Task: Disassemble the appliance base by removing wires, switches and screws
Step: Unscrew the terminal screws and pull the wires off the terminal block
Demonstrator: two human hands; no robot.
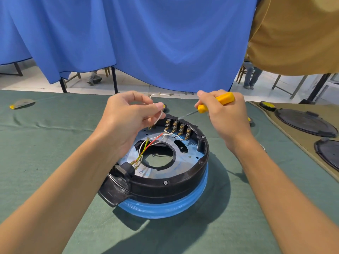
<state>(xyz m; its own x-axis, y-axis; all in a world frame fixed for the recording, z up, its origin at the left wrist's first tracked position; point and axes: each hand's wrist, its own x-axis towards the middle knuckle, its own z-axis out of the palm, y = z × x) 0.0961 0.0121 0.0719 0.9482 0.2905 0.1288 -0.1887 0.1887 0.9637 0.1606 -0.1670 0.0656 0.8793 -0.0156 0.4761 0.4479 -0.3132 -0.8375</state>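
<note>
The round appliance base [176, 182] lies upside down on the green cloth, black rim over a blue body. Inside it, red, white and yellow-green wires [154, 142] run from a black connector block [126, 170] to a row of switches [178, 128] at the far edge. My left hand [126, 118] pinches a loose white wire [159, 117] raised above the switches. My right hand [225, 116] grips a yellow-handled screwdriver [216, 102], its metal tip resting at the base's far rim.
Two black round covers [304, 123] lie on a tan cloth at the right. Small yellow-and-black feet [266, 105] sit near them, and a grey piece with yellow [22, 103] lies at far left. A blue curtain [146, 43] hangs behind the table.
</note>
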